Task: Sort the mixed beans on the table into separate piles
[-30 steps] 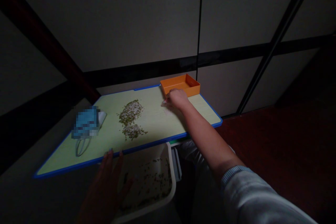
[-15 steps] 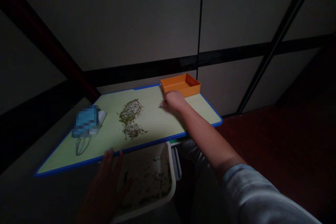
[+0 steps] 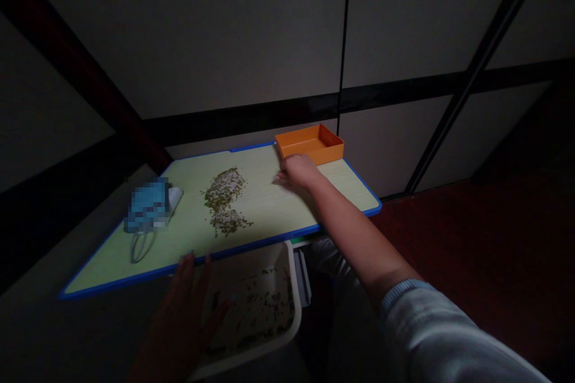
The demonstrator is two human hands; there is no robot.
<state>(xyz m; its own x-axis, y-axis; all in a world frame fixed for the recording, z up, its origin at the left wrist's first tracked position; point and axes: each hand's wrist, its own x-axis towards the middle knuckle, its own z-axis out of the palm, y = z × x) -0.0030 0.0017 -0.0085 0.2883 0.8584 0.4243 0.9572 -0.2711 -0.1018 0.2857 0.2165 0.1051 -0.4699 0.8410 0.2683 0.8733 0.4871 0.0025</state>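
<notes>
My right hand [image 3: 298, 170] is just in front of an orange open box [image 3: 314, 154], over the right part of a pale yellow tabletop [image 3: 269, 224] with a blue rim. Its fingers are curled and closed; what they hold, if anything, is hidden. To the left of that hand lies a spread pile of small greenish-brown and whitish grains [image 3: 226, 197], possibly seeds. My left hand [image 3: 182, 311] is in shadow at the near edge, fingers apart, above a white plastic bin [image 3: 294, 305]. Dark bits are scattered inside the bin.
A blurred blue item [image 3: 148, 204] with a looped grey cord [image 3: 139, 246] lies at the tabletop's left side, against something white. Behind the table stands a panelled wall [image 3: 251, 42] with a dark band. Dark red floor [image 3: 449, 239] shows at right.
</notes>
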